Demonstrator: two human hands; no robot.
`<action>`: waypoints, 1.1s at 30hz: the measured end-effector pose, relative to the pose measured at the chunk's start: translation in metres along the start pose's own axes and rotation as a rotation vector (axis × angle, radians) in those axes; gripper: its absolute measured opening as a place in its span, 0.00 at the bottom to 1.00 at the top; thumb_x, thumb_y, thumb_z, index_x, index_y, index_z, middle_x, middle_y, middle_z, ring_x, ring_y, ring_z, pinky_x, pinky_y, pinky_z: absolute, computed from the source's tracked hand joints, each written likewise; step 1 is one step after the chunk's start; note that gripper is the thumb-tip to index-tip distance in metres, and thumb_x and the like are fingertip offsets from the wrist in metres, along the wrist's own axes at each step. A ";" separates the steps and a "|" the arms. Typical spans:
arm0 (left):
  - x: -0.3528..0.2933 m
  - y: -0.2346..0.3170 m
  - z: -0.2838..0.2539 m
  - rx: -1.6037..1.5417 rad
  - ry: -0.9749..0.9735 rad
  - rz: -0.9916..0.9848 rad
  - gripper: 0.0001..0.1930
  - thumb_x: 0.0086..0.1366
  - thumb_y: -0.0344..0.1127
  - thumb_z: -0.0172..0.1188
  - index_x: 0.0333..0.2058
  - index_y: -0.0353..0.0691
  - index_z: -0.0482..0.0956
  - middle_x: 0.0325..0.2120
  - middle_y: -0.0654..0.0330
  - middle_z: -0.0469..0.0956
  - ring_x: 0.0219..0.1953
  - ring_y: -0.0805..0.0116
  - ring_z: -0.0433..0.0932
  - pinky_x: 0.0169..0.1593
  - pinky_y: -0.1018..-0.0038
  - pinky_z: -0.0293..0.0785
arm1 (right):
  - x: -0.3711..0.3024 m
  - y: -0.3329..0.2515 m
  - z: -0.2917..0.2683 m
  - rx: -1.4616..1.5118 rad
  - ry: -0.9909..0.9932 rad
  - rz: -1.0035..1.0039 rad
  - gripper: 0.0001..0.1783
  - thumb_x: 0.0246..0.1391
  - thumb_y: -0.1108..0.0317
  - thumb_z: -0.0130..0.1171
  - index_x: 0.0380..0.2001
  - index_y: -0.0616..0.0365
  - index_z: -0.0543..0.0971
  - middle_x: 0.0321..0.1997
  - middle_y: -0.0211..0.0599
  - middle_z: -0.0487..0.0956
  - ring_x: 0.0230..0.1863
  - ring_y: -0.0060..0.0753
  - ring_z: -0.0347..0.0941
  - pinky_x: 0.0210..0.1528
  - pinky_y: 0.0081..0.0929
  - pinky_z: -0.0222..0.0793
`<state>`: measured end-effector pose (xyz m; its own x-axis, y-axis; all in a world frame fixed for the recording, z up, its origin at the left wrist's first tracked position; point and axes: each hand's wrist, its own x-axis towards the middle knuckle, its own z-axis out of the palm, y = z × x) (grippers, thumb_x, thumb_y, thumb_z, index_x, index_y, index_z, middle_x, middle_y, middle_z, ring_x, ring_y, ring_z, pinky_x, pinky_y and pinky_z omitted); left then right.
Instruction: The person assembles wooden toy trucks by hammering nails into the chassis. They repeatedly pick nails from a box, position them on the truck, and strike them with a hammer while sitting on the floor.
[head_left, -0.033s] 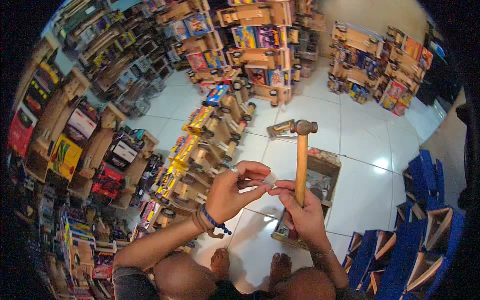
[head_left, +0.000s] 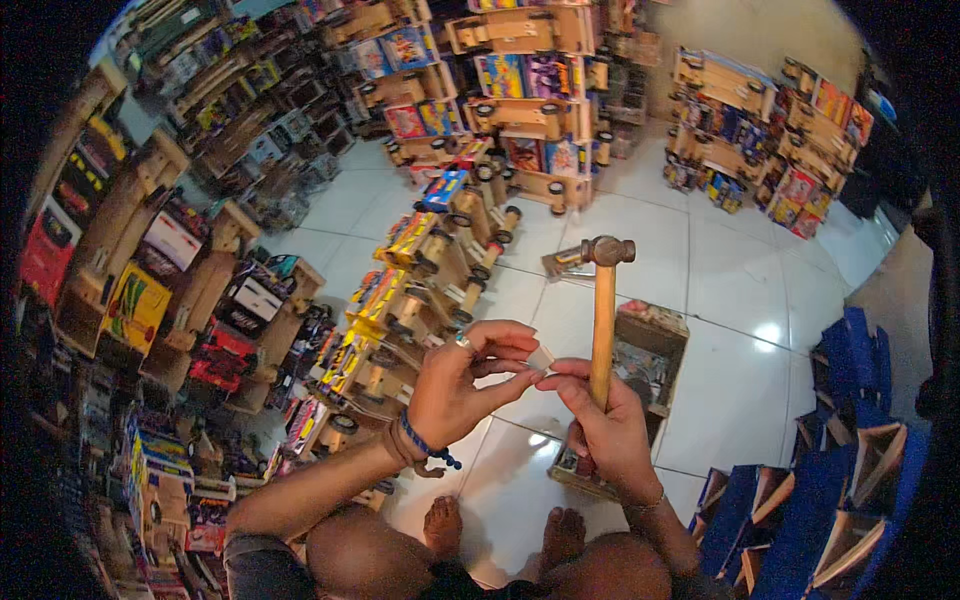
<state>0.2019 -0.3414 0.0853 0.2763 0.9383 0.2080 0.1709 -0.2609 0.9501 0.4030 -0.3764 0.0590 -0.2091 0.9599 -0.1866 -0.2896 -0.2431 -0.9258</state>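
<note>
A small, thin, pale piece (head_left: 541,358) is pinched between the thumb and fingers of my left hand (head_left: 462,385); its exact kind cannot be made out. My right hand (head_left: 606,425) grips a hammer (head_left: 602,330) by its wooden handle, the metal head pointing up and away from me. The right thumb and index fingertip reach to the left fingertips, close beside the pale piece. Below the right hand, a wooden box (head_left: 672,375) stands on the floor with small loose bits in it, partly hidden by the hand and forearm.
Wooden toy trucks (head_left: 400,290) with black wheels stand in a row left of my hands. More are stacked at the back (head_left: 525,117) and left (head_left: 225,270). Blue-painted wooden parts (head_left: 770,510) fill the right. A small container (head_left: 567,260) lies beyond the hammer on white tiles.
The surroundings have shifted slightly to the right in the view. Both hands keep nearly the same pose, and the pale piece looks slightly turned.
</note>
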 end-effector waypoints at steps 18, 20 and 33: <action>-0.058 0.026 -0.101 0.217 0.118 0.037 0.36 0.50 0.23 0.77 0.58 0.36 0.69 0.41 0.59 0.76 0.40 0.72 0.79 0.46 0.73 0.80 | 0.057 -0.026 0.095 -0.452 -0.392 -0.050 0.16 0.63 0.59 0.63 0.48 0.58 0.80 0.18 0.17 0.70 0.17 0.11 0.62 0.18 0.18 0.57; -0.050 0.005 -0.092 0.119 -0.020 -0.066 0.40 0.49 0.24 0.78 0.59 0.37 0.66 0.41 0.59 0.75 0.39 0.72 0.78 0.46 0.73 0.79 | 0.053 -0.014 0.075 -0.463 -0.359 -0.124 0.15 0.65 0.59 0.61 0.47 0.59 0.80 0.26 0.25 0.78 0.26 0.16 0.69 0.30 0.22 0.67; 0.007 -0.178 0.136 0.858 -1.090 0.387 0.11 0.64 0.30 0.54 0.44 0.35 0.79 0.38 0.43 0.82 0.40 0.47 0.84 0.47 0.55 0.81 | 0.042 0.058 -0.143 -0.843 0.666 -0.335 0.21 0.65 0.55 0.59 0.52 0.60 0.80 0.28 0.35 0.82 0.28 0.19 0.71 0.33 0.25 0.71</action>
<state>0.3017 -0.3191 -0.1136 0.9412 0.2429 -0.2347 0.3168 -0.8758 0.3642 0.5111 -0.3298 -0.0497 0.3744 0.9036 0.2082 0.5395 -0.0297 -0.8415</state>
